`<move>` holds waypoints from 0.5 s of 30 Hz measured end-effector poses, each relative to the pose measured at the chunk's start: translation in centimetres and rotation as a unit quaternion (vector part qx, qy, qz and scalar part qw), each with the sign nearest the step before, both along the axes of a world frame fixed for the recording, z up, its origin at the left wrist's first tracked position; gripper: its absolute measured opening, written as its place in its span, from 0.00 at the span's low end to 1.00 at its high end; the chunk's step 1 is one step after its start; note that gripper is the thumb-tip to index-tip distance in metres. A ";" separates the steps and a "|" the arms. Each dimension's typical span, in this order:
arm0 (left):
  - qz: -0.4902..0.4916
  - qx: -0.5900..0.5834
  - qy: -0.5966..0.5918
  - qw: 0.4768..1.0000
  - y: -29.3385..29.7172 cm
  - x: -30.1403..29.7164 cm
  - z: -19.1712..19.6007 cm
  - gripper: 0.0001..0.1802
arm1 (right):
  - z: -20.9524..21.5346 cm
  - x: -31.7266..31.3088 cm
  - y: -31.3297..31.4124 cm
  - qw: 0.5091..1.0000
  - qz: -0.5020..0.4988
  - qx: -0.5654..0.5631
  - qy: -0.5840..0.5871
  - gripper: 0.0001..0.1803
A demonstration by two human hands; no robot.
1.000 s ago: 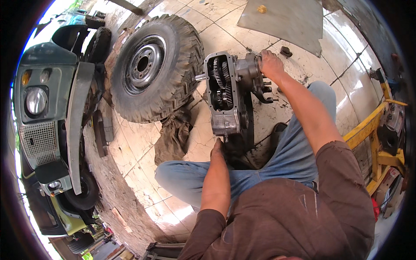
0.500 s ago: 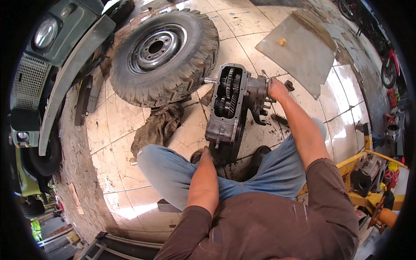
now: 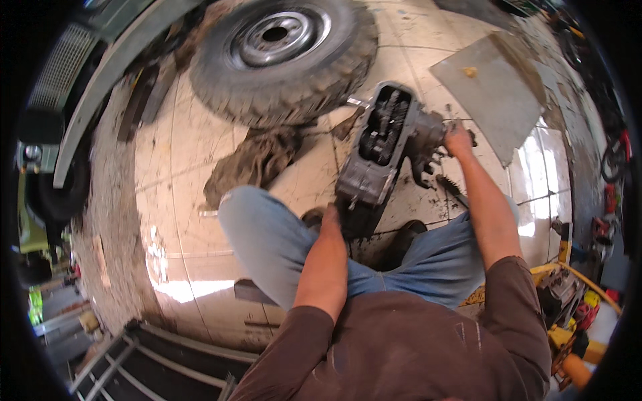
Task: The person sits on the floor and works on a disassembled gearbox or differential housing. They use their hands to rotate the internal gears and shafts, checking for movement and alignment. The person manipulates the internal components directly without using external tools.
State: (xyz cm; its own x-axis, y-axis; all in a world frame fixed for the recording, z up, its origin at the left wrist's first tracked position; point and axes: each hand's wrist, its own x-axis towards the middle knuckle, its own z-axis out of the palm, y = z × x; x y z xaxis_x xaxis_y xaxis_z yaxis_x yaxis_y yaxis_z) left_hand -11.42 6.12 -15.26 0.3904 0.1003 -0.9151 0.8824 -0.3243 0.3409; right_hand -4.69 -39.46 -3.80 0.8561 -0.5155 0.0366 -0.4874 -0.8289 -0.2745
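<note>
A grey metal gearbox (image 3: 366, 175), its top uncovered so that gears (image 3: 381, 130) show inside, rests on the tiled floor between my bent legs. At the gearbox's right-hand end, my right hand (image 3: 458, 140) is closed round the round end piece of the side housing (image 3: 425, 134). My left hand (image 3: 332, 217) is at the near end of the case, low down; its fingers are hidden against the dark metal there. Dark fork-like metal parts (image 3: 422, 170) stick out below the side housing. A dark brush-like tool (image 3: 452, 190) lies near my right forearm.
A large treaded wheel (image 3: 294, 87) lies beyond the gearbox, with a crumpled dark cloth (image 3: 257, 164) nearer. At the far right is a flat grey sheet (image 3: 491, 93) bearing a small yellowish lump. A vehicle front (image 3: 63, 73) stands left, a yellow metal frame (image 3: 562, 267) right, and a metal-framed rack (image 3: 174, 357) lower left.
The whole view has shifted and turned clockwise, with some blur. Both hands remain at the same ends of the gearbox. Whether the gearbox itself has turned, I cannot tell.
</note>
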 end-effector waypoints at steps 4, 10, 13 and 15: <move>0.054 0.028 0.005 0.998 1.1 -1.3 0.5 0.49 | 1.0 0.9 2.8 0.997 -0.044 0.046 0.040 0.28; 0.112 0.051 0.006 0.992 -0.2 -1.3 2.0 0.49 | -0.2 0.5 0.9 1.000 -0.018 -0.014 -0.007 0.23; 0.162 0.085 0.000 0.983 -0.5 -1.5 2.2 0.49 | 0.7 0.2 2.1 0.996 0.051 -0.059 0.053 0.18; 0.195 0.100 -0.041 0.975 -1.6 -1.5 2.1 0.49 | 0.8 -0.2 0.3 0.991 0.076 -0.102 0.051 0.17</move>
State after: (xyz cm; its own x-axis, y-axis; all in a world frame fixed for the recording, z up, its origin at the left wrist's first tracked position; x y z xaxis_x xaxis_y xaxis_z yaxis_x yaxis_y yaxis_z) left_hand -12.96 4.49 -13.12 0.3572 0.4281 -0.8301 0.9246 -0.0361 0.3792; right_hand -4.88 -39.20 -3.00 0.9275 -0.3720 0.0355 -0.3702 -0.9277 -0.0489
